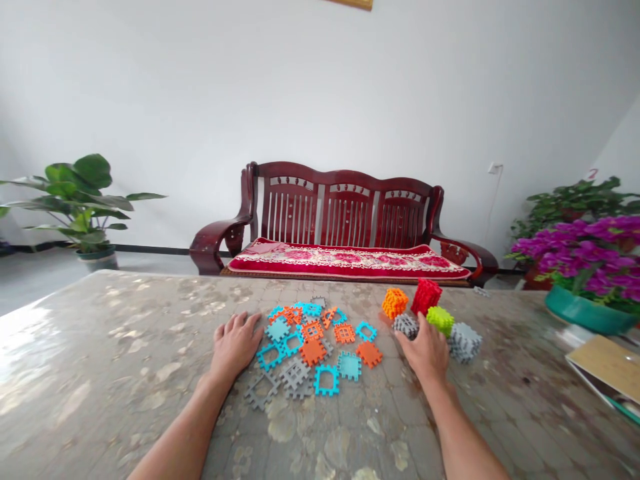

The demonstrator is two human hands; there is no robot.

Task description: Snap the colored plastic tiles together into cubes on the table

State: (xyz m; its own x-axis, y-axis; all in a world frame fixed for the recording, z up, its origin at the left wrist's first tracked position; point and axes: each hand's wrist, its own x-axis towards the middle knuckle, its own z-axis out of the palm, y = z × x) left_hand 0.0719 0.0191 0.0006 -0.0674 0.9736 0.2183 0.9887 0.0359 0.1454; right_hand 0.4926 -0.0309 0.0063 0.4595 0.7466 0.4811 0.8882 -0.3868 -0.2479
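Observation:
My left hand (236,345) lies on the table with its fingers stretched out, holding nothing. Just right of it spreads a loose pile of interlocking plastic tiles: an orange solid tile (313,353), a blue frame tile (327,381), a grey window tile (295,373) and several others. My right hand (429,352) rests among stacked tiles, thumb apart from the fingers. Close to its thumb and index finger is a dark grey stack (405,325); whether they touch I cannot tell. Around it stand orange (395,303), red (427,296), lime green (440,321) and light grey (465,343) stacks.
The table (125,373) has a patterned cover. At its right are a teal pot (590,310) of purple flowers and a book-like stack (607,370). Beyond the table stands a dark red wooden bench (347,213). A leafy potted plant (85,193) is at far left.

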